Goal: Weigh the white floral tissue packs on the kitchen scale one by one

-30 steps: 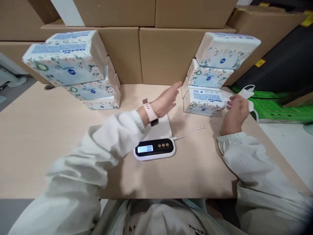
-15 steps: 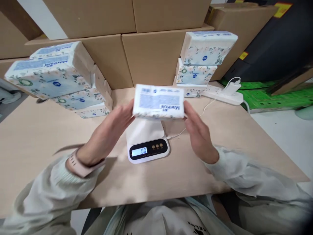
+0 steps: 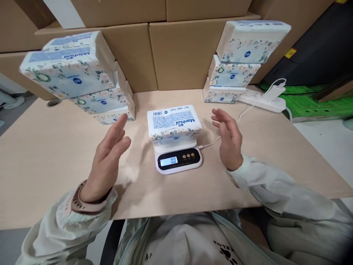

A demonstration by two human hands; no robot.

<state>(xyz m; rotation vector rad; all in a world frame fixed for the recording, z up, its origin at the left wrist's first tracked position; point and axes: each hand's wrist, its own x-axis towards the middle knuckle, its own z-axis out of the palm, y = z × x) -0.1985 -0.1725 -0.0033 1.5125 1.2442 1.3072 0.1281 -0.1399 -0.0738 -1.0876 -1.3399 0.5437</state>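
Tissue pack (image 3: 173,119) sits on scale (image 3: 179,167), display (image 3: 168,161) at 0.0. Your left hand (image 3: 106,158) and right hand (image 3: 231,141) flank it, fingers extended, off the pack, a gap each side. Left stack (image 3: 68,79) and right stack (image 3: 239,71) stand farther back. Surface (image 3: 154,197) stretches from scale to its near edge.

Soft-sheen plastic-wrapped pack (image 3: 174,121), smooth plastic scale (image 3: 180,168)

Cardboard boxes (image 3: 180,59) are lining the surface's (image 3: 275,147) far edge, while white floor (image 3: 325,143) is showing beyond its right edge.
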